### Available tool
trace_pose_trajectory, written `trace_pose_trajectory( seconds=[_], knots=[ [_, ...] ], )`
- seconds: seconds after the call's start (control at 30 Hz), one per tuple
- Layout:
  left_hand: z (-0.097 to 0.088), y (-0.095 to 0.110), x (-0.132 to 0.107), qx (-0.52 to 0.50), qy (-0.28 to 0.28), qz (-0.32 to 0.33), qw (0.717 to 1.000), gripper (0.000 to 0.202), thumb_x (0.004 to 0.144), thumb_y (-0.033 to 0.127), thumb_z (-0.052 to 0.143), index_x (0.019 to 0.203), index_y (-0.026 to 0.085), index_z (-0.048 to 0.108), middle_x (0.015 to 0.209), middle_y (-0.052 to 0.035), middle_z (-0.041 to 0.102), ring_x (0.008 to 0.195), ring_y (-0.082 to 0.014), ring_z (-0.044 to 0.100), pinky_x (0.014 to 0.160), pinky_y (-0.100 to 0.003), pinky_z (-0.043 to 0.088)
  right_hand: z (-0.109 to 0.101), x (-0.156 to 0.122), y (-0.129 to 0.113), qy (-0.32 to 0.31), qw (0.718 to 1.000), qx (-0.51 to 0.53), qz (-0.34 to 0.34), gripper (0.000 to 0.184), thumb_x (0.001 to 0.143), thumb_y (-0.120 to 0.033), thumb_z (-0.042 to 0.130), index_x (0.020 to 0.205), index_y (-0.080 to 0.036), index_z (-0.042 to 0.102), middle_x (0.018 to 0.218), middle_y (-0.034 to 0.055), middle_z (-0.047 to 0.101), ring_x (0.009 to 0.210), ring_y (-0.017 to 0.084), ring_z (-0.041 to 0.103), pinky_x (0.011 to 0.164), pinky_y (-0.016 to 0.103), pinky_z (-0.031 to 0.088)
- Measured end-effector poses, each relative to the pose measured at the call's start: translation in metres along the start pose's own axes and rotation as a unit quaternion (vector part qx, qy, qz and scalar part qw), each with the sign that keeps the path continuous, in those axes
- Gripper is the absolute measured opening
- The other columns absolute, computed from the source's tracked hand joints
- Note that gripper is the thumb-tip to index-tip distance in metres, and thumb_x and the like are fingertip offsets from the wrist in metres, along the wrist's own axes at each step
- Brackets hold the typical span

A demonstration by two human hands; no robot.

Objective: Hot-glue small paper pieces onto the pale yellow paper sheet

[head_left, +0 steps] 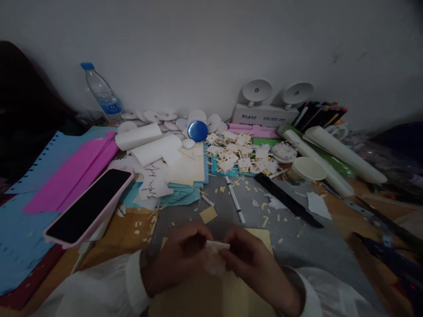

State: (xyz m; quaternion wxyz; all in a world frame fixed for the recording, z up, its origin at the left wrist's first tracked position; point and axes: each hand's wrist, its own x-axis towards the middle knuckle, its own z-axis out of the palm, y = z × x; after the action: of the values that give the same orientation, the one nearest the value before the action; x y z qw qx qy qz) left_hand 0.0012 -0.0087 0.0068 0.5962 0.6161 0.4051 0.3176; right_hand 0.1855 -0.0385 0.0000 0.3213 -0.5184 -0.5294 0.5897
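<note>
Plain wall (198, 53) fills the upper frame, above a cluttered table with a grey mat (310, 244). At lower centre, the left hand (180, 253) and right hand (254, 262) pinch a small white paper (214, 263) between them (seemingly folding or rolling it); the next move likely calls for light, even fingertip pressure. Phone (89, 204) at left, white pen (235, 200) mid-frame.

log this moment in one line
left hand: pinches white paper piece | right hand: pinches same piece | underneath: tan sheet | beyond hands: white pen | leftward: smartphone
</note>
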Motion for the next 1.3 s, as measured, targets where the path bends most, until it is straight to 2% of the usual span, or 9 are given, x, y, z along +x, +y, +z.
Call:
trace_pose_trajectory(
  seconds=[0.13,0.4,0.57,0.67,0.73,0.83,1.0,1.23,1.3],
  knots=[
    [0.0,-0.003,-0.001,0.008,0.005,-0.012,1.0,0.016,0.083,0.031,0.057,0.078,0.016,0.057,0.073,-0.0007,0.053,0.069,-0.0138,0.05,0.062,-0.024,0.04,0.002,-0.001,0.003,-0.015,1.0,-0.004,-0.002,0.027,0.082,-0.043,0.059,0.075,-0.019,0.048,0.063,-0.0027,0.049,0.056,0.01,0.044,0.049,0.021,0.032],
    [0.001,-0.003,0.0,-0.025,0.021,-0.051,0.998,0.021,0.088,0.038,0.052,0.086,0.017,0.055,0.073,0.0017,0.051,0.067,-0.0121,0.05,0.058,-0.022,0.04,0.001,-0.007,0.003,-0.113,0.992,-0.046,-0.017,0.028,0.086,-0.042,0.056,0.075,-0.017,0.056,0.065,-0.0013,0.054,0.058,0.01,0.046,0.052,0.022,0.033],
    [0.0,0.003,-0.001,0.022,-0.026,-0.057,0.998,0.019,0.087,0.035,0.053,0.084,0.018,0.059,0.074,0.0006,0.057,0.068,-0.0126,0.052,0.06,-0.022,0.042,-0.01,-0.005,-0.005,-0.082,0.996,-0.032,-0.036,0.031,0.086,-0.046,0.054,0.074,-0.017,0.054,0.063,-0.0019,0.052,0.057,0.01,0.045,0.052,0.022,0.033],
    [0.0,0.003,-0.002,0.041,-0.054,-0.049,0.997,0.017,0.086,0.033,0.054,0.085,0.018,0.062,0.079,-0.0009,0.061,0.074,-0.0141,0.056,0.065,-0.024,0.045,-0.009,-0.004,-0.007,-0.105,0.994,0.0,-0.028,0.035,0.084,-0.051,0.055,0.074,-0.018,0.053,0.061,-0.0032,0.049,0.055,0.009,0.044,0.05,0.021,0.033],
    [0.0,0.002,-0.003,0.007,-0.04,-0.049,0.998,0.02,0.084,0.034,0.057,0.095,0.019,0.062,0.086,-0.0023,0.063,0.079,-0.0158,0.058,0.068,-0.025,0.047,-0.005,-0.004,-0.007,-0.107,0.994,0.004,-0.023,0.038,0.083,-0.054,0.056,0.071,-0.018,0.051,0.059,-0.0039,0.047,0.053,0.008,0.042,0.048,0.021,0.031],
    [0.001,0.002,-0.006,-0.036,-0.014,-0.043,0.998,0.039,0.075,0.033,0.069,0.109,0.021,0.056,0.096,-0.0037,0.062,0.086,-0.018,0.059,0.072,-0.027,0.048,0.001,-0.004,-0.005,-0.07,0.997,0.025,-0.026,0.042,0.081,-0.058,0.056,0.07,-0.019,0.048,0.058,-0.0044,0.045,0.051,0.008,0.041,0.047,0.021,0.031],
    [-0.004,0.015,-0.011,-0.031,0.0,-0.075,0.997,0.043,0.072,0.027,0.073,0.109,0.023,0.051,0.104,-0.003,0.062,0.088,-0.0173,0.061,0.072,-0.027,0.049,0.002,-0.004,-0.004,-0.072,0.993,0.092,-0.034,0.044,0.08,-0.06,0.058,0.072,-0.019,0.046,0.057,-0.0055,0.044,0.05,0.006,0.039,0.046,0.02,0.031],
    [-0.015,0.034,-0.012,0.03,-0.112,-0.093,0.989,0.046,0.072,0.019,0.068,0.114,0.023,0.048,0.088,0.0016,0.063,0.08,-0.0152,0.061,0.071,-0.026,0.048,0.003,-0.009,-0.005,-0.09,0.991,0.091,-0.05,0.046,0.075,-0.065,0.059,0.078,-0.02,0.048,0.049,-0.0091,0.04,0.039,0.005,0.036,0.038,0.019,0.028],
    [-0.015,0.036,-0.009,0.043,-0.118,-0.085,0.988,0.047,0.072,0.018,0.068,0.114,0.023,0.048,0.084,0.0025,0.062,0.076,-0.0141,0.06,0.069,-0.025,0.046,0.002,-0.009,-0.004,-0.093,0.992,0.076,-0.048,0.044,0.077,-0.063,0.059,0.075,-0.02,0.049,0.048,-0.0089,0.04,0.038,0.006,0.037,0.037,0.019,0.027]
  ],
)
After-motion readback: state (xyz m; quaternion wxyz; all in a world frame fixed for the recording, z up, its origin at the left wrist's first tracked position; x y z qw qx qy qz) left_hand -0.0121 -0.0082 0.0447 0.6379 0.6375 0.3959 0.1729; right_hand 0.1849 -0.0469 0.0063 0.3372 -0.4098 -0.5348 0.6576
